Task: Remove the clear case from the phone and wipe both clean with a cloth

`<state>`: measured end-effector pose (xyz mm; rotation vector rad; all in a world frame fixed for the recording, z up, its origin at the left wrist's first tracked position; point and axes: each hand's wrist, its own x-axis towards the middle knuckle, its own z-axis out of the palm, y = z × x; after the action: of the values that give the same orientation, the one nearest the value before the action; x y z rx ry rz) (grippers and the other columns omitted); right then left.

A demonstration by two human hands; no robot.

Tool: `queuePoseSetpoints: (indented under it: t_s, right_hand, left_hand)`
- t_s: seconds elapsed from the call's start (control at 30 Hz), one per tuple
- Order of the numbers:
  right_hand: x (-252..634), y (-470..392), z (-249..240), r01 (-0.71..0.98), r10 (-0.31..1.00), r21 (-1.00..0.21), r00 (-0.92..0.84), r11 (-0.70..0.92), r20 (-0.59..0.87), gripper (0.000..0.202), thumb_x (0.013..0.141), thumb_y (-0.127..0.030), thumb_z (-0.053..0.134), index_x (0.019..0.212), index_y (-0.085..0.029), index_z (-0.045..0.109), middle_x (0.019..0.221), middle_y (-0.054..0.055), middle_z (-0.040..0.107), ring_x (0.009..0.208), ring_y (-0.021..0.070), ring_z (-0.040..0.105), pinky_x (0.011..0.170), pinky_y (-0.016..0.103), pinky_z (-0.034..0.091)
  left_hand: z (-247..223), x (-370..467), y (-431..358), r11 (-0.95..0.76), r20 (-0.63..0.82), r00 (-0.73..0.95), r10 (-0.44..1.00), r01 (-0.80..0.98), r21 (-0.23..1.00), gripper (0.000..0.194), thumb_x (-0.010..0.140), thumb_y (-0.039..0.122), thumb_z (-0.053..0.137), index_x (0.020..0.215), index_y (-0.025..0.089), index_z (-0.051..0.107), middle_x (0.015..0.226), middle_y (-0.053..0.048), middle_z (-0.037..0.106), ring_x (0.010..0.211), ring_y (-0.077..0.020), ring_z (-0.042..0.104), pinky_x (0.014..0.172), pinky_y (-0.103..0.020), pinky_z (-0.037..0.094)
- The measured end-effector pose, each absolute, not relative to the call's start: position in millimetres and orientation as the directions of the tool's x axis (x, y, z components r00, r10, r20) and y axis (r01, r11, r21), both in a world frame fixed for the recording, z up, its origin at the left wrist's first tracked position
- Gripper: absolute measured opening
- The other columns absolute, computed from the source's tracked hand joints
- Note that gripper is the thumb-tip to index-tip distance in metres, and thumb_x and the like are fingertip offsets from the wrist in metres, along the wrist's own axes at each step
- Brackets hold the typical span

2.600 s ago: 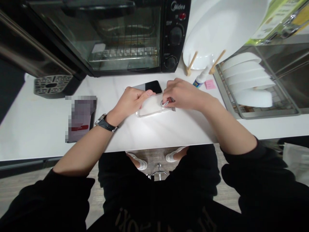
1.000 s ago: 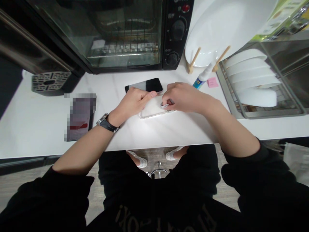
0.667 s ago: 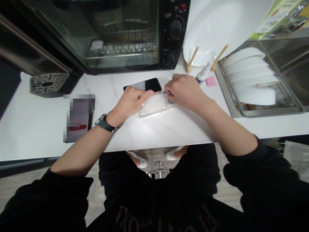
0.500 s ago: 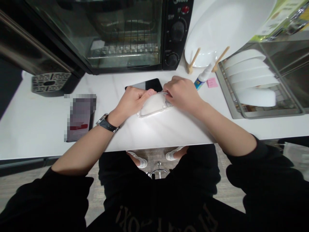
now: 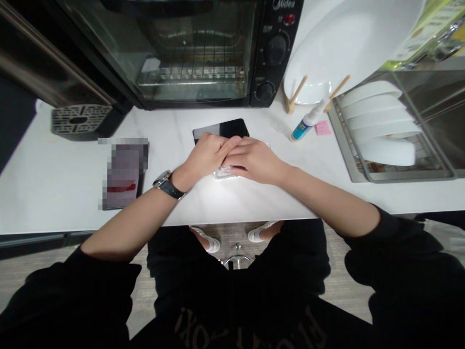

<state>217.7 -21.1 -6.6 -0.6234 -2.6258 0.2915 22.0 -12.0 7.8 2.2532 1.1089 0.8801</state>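
Observation:
A clear phone case [image 5: 223,173] lies on the counter, mostly hidden beneath my hands. My left hand [image 5: 212,151] grips its left side, thumb on top; a watch [image 5: 167,184] is on that wrist. My right hand [image 5: 256,160] is laid over the case, fingers together and pointing left, touching the left thumb. Something pale shows under the right fingers, too covered to name. Just behind the hands is a dark phone [image 5: 232,127], lying flat. To the right stands a spray bottle [image 5: 302,131] with a blue label.
A toaster oven [image 5: 276,72] stands at the back, beside a machine with a drip tray [image 5: 82,120]. Another phone [image 5: 125,174], partly pixelated, lies left. On the right are a large white plate [image 5: 345,43], a pink sticky note [image 5: 323,128] and a rack of bowls [image 5: 385,148].
My right hand has slid left across the phone case, its fingers now stretched over it and covering most of it. The view has shifted slightly, and more of the spray bottle shows.

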Motion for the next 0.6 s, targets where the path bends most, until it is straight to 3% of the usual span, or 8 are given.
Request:
queuePoseSetpoints:
  t_s: [0.1,0.23,0.47,0.6]
  right_hand:
    - [218.9,-21.0,-1.4,0.327,0.416,-0.304,-0.857,0.895,0.303,0.017,0.106,-0.031,0.067,0.102,-0.022,0.082,0.108,0.003,0.084,0.108,0.0230,0.069,0.103,0.039,0.044]
    - [226.9,-19.7,10.4,0.356,0.443,-0.337,-0.866,0.872,0.234,0.012,0.103,-0.025,0.069,0.098,-0.022,0.080,0.108,0.002,0.084,0.110,0.0223,0.069,0.104,0.039,0.042]
    - [246.1,-17.0,32.3,0.571,0.617,-0.304,-0.783,0.763,0.079,0.013,0.096,-0.018,0.071,0.088,-0.021,0.081,0.083,0.003,0.075,0.094,0.0209,0.062,0.093,0.037,0.038]
    - [254.8,-15.3,39.6,0.682,0.712,-0.251,-0.701,0.687,0.043,0.013,0.093,-0.017,0.072,0.091,-0.021,0.085,0.088,0.006,0.072,0.086,0.0191,0.059,0.088,0.035,0.038]
  left_hand:
    - [8.1,22.1,-12.7,-0.560,0.336,0.472,0.815,0.490,0.668,0.089,0.101,0.094,0.032,0.049,0.022,0.034,0.044,0.003,0.033,0.046,-0.0097,0.029,0.049,-0.032,0.022]
    - [5.5,18.2,-9.7,-0.564,0.327,0.488,0.809,0.491,0.664,0.089,0.104,0.090,0.035,0.049,0.021,0.043,0.044,0.003,0.039,0.045,-0.0096,0.036,0.050,-0.031,0.025]
    - [5.2,9.0,-2.9,-0.560,0.335,0.462,0.821,0.534,0.634,0.088,0.103,0.089,0.039,0.047,0.022,0.049,0.042,0.003,0.044,0.043,-0.0104,0.037,0.050,-0.034,0.023]
    - [6.2,4.0,-0.1,-0.559,0.340,0.455,0.823,0.539,0.631,0.084,0.102,0.088,0.045,0.052,0.022,0.055,0.043,0.004,0.041,0.046,-0.0107,0.038,0.054,-0.033,0.027]
